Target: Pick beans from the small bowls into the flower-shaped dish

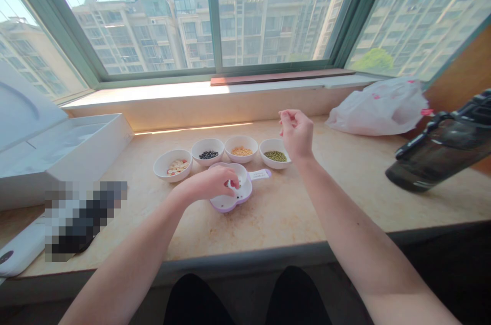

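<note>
Around the work, a white box point(65, 156) with its lid raised fills the left edge of the frame, and a pixelated patch point(84, 220) hides an object just to its lower right. A white phone-like slab point(23, 246) lies at the lower left corner, partly under that patch. At the right, a dark bottle point(433, 156) lies tilted near the edge of the frame, and a white plastic bag point(378, 110) with pink marks is bunched against the back of the stone surface point(276, 223). Behind them runs a long window point(215, 13) looking out on apartment blocks. Four white bowls stand in an arc at mid-frame: sliced pieces point(172, 165), black beans point(207, 152), yellow grains point(241, 148) and green mung beans point(274, 155). Just in front of them, at the center of the surface, sits a small lilac pan point(230, 203) with a pale interior and a white-labelled handle point(261, 174) pointing to the upper right. The left hand point(209, 183) reaches over the pan, its fingers point(232, 184) curled down against the inside, though I cannot tell whether they hold anything. The right hand point(296, 134) is raised apart from the pan, above the mung beans, with its fingers point(286, 119) pinched narrow.
</note>
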A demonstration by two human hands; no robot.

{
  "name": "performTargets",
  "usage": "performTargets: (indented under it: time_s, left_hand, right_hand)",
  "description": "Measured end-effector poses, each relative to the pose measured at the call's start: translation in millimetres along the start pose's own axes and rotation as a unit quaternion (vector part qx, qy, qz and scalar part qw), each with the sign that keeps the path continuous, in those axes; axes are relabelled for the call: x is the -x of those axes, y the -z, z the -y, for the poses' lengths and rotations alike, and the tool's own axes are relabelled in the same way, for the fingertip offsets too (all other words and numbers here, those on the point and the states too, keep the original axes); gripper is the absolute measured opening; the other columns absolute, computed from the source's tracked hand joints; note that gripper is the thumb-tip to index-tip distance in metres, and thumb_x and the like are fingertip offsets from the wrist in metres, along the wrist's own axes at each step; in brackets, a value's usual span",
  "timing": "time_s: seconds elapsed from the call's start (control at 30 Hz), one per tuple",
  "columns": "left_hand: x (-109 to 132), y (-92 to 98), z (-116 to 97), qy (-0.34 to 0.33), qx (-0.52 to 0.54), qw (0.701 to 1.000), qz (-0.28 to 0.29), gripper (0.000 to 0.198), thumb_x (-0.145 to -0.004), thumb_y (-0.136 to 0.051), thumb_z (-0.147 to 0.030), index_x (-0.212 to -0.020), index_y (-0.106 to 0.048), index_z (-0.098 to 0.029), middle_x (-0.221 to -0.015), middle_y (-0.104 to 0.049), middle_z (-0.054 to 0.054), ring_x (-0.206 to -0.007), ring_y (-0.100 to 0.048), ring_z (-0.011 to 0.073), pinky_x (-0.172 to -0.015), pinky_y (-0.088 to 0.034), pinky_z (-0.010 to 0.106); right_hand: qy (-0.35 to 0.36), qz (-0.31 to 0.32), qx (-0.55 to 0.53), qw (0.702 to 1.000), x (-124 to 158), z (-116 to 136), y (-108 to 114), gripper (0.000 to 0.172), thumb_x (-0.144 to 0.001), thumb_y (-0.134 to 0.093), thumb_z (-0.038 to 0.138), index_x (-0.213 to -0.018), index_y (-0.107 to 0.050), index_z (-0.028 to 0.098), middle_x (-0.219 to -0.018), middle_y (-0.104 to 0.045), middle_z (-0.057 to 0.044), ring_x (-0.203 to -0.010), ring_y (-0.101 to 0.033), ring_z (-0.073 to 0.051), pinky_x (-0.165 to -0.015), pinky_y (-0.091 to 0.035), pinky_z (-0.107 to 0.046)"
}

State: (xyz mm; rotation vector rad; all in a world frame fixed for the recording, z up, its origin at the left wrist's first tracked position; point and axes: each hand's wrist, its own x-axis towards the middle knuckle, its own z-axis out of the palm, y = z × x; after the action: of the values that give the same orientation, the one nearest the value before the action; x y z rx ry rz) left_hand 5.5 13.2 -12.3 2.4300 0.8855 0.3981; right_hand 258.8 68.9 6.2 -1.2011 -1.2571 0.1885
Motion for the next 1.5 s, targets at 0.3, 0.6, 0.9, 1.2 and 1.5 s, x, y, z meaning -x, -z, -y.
performTargets:
  time_s: [0.3,0.6,0.9,1.2,1.5]
  left_hand:
    - [-2.7,-8.7,3.5,0.0,0.019,0.999,0.031,0.011,-0.07,-0.073,-0.014,-0.073,-0.077,-0.023,-0.075,-0.07,0.002,-0.063,-0.059,0.0156,-0.059,-0.041,0.026]
    - [-1.9,-14.0,-6.3,-0.02,-0.024,0.999,0.034,0.015,-0.077,-0.064,-0.011,-0.067,-0.069,-0.021,-0.078,-0.068,0.003,-0.06,-0.053,0.0149,-0.059,-0.036,0.028]
    - [-0.6,-8.1,-8.1,-0.006,0.097,0.994,-0.048,0.018,-0.088,-0.062,-0.021,-0.07,-0.059,-0.021,-0.077,-0.058,0.003,-0.065,-0.047,0.0165,-0.069,-0.037,0.031]
    - [-4.1,22.8,3.8,0.039,0.435,0.886,-0.157,0.031,-0.091,-0.065,-0.045,-0.084,-0.051,-0.019,-0.074,-0.049,-0.002,-0.065,-0.046,0.0098,-0.063,-0.039,0.023]
    - [-13.1,31.0,42.7,0.172,0.14,0.9,-0.376,0.01,-0.093,-0.055,-0.025,-0.087,-0.059,-0.018,-0.077,-0.06,0.0,-0.073,-0.055,0.0132,-0.073,-0.045,0.026]
  right_hand:
    - [0.01,0.029,0.104,0.994,0.4,3.2,4.8,0.023,-0.086,-0.064,0.036,-0.091,-0.074,0.017,-0.094,-0.076,-0.011,-0.077,-0.064,-0.021,-0.075,-0.052,-0.034]
    - [0.02,0.057,0.199,0.978,0.3,1.7,6.8,0.033,-0.097,-0.049,0.036,-0.09,-0.075,0.017,-0.095,-0.077,-0.013,-0.081,-0.066,-0.025,-0.084,-0.048,-0.036]
    - [-0.011,0.124,0.278,0.952,-1.2,-6.3,10.2,0.022,-0.092,-0.058,0.033,-0.086,-0.075,0.02,-0.091,-0.076,-0.01,-0.091,-0.068,-0.027,-0.087,-0.048,-0.037]
    - [-0.011,0.154,0.304,0.94,4.8,-5.0,5.9,0.026,-0.093,-0.059,0.039,-0.102,-0.074,0.019,-0.106,-0.071,-0.012,-0.097,-0.066,-0.027,-0.088,-0.048,-0.039]
    - [0.092,0.324,0.169,0.926,28.8,13.5,-8.6,0.017,-0.091,-0.065,0.031,-0.096,-0.075,0.019,-0.091,-0.074,-0.006,-0.076,-0.063,-0.018,-0.076,-0.048,-0.031]
